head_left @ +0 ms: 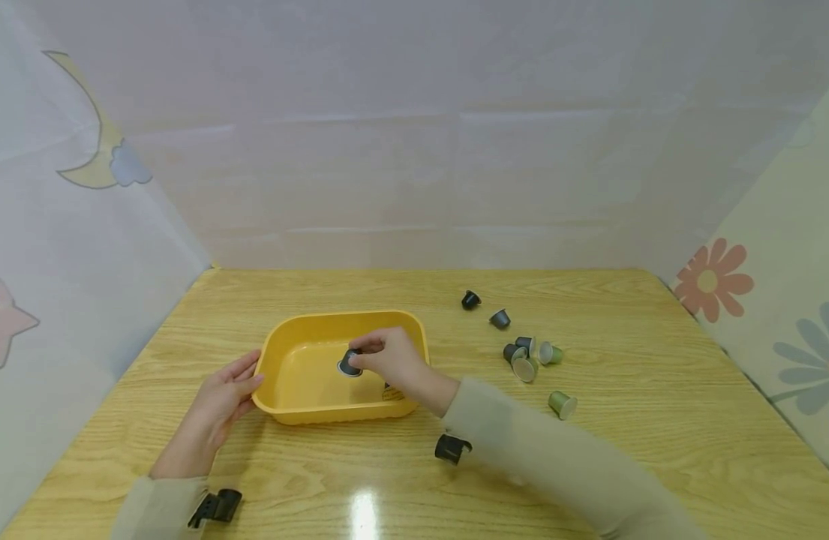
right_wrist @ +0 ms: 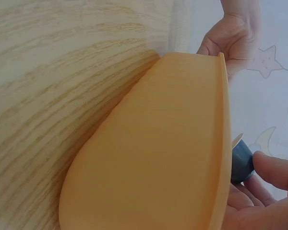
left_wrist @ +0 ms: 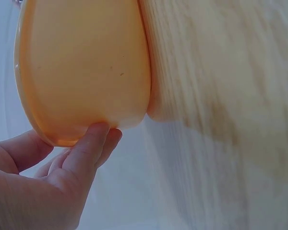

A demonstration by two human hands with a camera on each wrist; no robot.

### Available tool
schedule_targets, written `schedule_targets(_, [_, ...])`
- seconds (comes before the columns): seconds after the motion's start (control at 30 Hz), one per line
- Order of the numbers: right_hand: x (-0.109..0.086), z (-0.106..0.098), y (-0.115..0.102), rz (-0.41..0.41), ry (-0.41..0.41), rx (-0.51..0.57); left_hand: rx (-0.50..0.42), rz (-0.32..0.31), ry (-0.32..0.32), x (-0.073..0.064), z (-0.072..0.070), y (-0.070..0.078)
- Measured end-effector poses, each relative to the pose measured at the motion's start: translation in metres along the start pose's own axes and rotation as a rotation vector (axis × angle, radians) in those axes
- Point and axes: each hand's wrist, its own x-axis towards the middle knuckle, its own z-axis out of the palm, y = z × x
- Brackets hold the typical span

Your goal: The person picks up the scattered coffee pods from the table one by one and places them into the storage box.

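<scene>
1. Dark capsule (head_left: 349,364) sits pinched between the thumb and fingers of the right hand (head_left: 395,361), inside the outline of the yellow tray (head_left: 306,379); its wide rim faces down; whether it touches the tray floor, I cannot tell;
2. Left hand (head_left: 221,394) grips the tray's left end, fingers against the outer wall and thumb at the rim; both sets of fingers are thus narrow;
3. Small dark item (head_left: 392,392) lies in the tray, nearer the person than the right fingers, partly hidden, too little showing to name;
4. Bench (head_left: 306,465) carries more capsules to the right of the right fingers, outside the tray: a black capsule (head_left: 471,300) and a grey capsule (head_left: 500,319) farther off, a mixed cluster (head_left: 525,367) with a green capsule (head_left: 551,353) beside it, and another green one nearer the person.
</scene>
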Motion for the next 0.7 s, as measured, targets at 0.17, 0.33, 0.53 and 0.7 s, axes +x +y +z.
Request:
schedule_targets(0.17, [0.001, 0.004, 0.0, 0.014, 0.006, -0.022, -0.006, 0.003, -0.004, -0.001, 0.0, 0.001])
schedule_targets(0.33, [0.001, 0.004, 0.003, 0.0, -0.004, -0.039, -0.006, 0.002, -0.006, -0.001, 0.0, 0.001])
schedule_targets(0.53, [-0.005, -0.007, 0.004, -0.027, -0.026, -0.01, 0.005, -0.009, -0.001, 0.0, 0.0, 0.001])
schedule_targets(0.7, [-0.016, -0.022, 0.003, -0.043, -0.006, -0.043, 0.012, -0.016, 0.003, 0.001, 0.0, 0.001])
